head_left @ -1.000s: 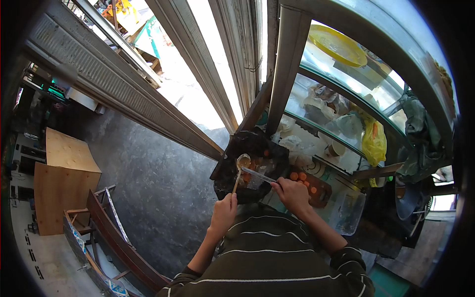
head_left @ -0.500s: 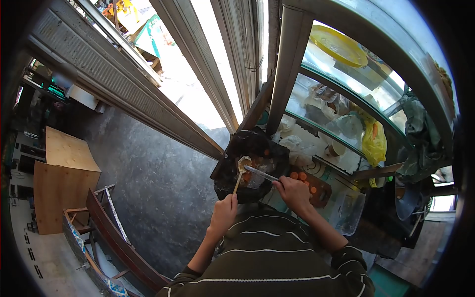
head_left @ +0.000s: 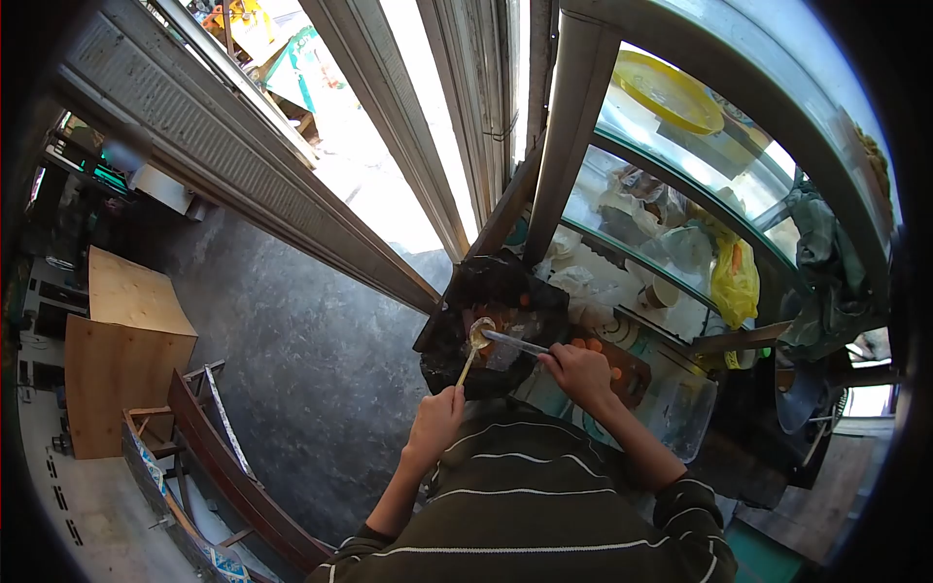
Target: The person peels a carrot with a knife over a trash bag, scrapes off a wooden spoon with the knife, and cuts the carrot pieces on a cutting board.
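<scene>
Left hand (head_left: 437, 425) clamps a pale-handled round ladle (head_left: 478, 340) within the left edge of a black plastic-lined container (head_left: 496, 276); right hand (head_left: 580, 375) clamps a straight grey metal blade (head_left: 517, 343), tip at ladle; advisable: ladle steady, short strokes

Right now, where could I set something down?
The grey floor, bordered by the plywood box, metal shutter and black plastic, looks bare. That plastic is crowded: the left hand holds a ladle, the right hand a metal utensil. Orange slices and a clear tub crowd the right.
</scene>
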### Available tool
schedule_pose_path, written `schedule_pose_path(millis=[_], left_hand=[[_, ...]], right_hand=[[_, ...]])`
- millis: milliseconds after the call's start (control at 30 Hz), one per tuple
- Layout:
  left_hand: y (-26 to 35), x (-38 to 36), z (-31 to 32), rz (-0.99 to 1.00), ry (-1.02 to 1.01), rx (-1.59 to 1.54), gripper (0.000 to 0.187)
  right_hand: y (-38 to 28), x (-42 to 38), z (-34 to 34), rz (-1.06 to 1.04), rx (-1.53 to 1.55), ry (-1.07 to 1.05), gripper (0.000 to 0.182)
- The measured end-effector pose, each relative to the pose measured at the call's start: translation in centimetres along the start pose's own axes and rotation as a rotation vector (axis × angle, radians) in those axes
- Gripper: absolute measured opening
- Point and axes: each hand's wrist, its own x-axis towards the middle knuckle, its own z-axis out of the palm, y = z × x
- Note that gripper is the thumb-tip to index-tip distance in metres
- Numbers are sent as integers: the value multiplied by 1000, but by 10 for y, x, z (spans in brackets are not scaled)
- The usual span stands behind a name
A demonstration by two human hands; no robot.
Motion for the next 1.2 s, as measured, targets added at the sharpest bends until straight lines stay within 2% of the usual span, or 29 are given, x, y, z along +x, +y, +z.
schedule_pose_path(millis=[300, 400, 733, 933, 1033, 1133, 1200], left_hand=[[-6, 2, -7, 55, -46, -17, 32], [0, 1, -12, 1, -100, -51, 33], [-4, 0, -17, 6, -125, -110, 34], [-3, 1, -18, 15, -138, -127, 35], [-1, 0, -18, -10, -160, -159, 34], [-2, 1, -15, -2, -73, -161, 34], [-2, 3, -16, -5, -41, -147, 35]], right_hand=[[8, 9, -3, -24, 5, 42, 30], [7, 4, 3, -86, 37, 37, 29], [13, 7, 3, -87, 31, 45, 30], [13, 6, 4, -70, 36, 25, 31], [15, 9, 1, 8, -2, 29, 31], [12, 5, -1, -14, 28, 57, 31], [11, 7, -1, 86, 14, 55, 31]])
